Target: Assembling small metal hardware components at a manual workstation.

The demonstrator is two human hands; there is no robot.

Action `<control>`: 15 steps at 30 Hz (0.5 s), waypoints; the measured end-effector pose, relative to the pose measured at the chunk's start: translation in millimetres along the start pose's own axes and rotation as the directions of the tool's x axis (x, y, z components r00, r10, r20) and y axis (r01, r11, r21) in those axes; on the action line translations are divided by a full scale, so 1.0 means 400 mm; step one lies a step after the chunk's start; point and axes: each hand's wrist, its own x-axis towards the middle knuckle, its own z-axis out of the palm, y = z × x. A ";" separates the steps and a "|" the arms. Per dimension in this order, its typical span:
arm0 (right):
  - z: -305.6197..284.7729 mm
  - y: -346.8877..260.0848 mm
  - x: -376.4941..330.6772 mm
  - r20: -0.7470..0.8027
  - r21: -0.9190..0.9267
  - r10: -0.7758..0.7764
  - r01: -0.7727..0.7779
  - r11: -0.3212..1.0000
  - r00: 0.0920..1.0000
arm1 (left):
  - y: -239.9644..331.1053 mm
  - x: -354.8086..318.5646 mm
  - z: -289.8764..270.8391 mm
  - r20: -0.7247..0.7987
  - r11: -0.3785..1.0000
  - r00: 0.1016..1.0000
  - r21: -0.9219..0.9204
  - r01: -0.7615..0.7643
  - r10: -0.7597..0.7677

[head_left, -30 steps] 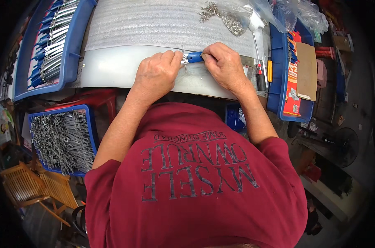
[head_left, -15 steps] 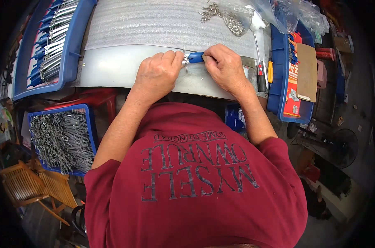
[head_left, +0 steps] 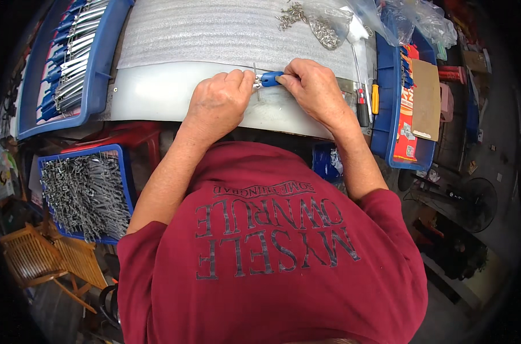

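My left hand (head_left: pixel 217 106) is closed round the metal end of a small part with a blue plastic sleeve (head_left: pixel 268 79), over the bare front strip of the worktable (head_left: pixel 151 92). A thin metal pin (head_left: pixel 258 96) stands crosswise through the part, beside my left fingers. At the other end, my right hand (head_left: pixel 318 92) pinches the blue sleeve between thumb and fingers. Most of the metal end is hidden inside my left fist.
Left, a blue crate (head_left: pixel 102 74) holds blue-ended metal parts; below it is a blue bin (head_left: pixel 123 157) of grey metal parts. Small metal pieces (head_left: pixel 326 34) lie at the back. Red (head_left: pixel 361 97) and yellow screwdrivers (head_left: pixel 375 98) lie near the right crate (head_left: pixel 387 109).
My right hand has shifted slightly up, and its thumb now lies further along the blue sleeve. My left hand keeps its hold in nearly the same place.
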 end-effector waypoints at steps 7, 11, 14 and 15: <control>-0.012 -0.001 0.005 0.033 0.109 0.089 -0.092 0.990 0.996 | -0.004 0.001 -0.004 0.024 0.998 1.000 -0.059 0.020 -0.018; -0.016 0.003 0.014 0.051 0.090 0.075 -0.079 0.993 0.996 | -0.002 0.002 -0.005 0.010 0.998 1.000 -0.056 0.015 -0.014; -0.032 0.004 0.020 0.106 0.108 0.066 -0.078 0.991 0.992 | -0.004 0.003 -0.005 0.014 0.997 1.000 -0.068 0.021 -0.020; -0.038 0.001 0.023 0.136 0.112 0.073 -0.089 0.990 0.988 | -0.006 0.002 -0.005 0.021 0.996 0.999 -0.079 0.030 -0.028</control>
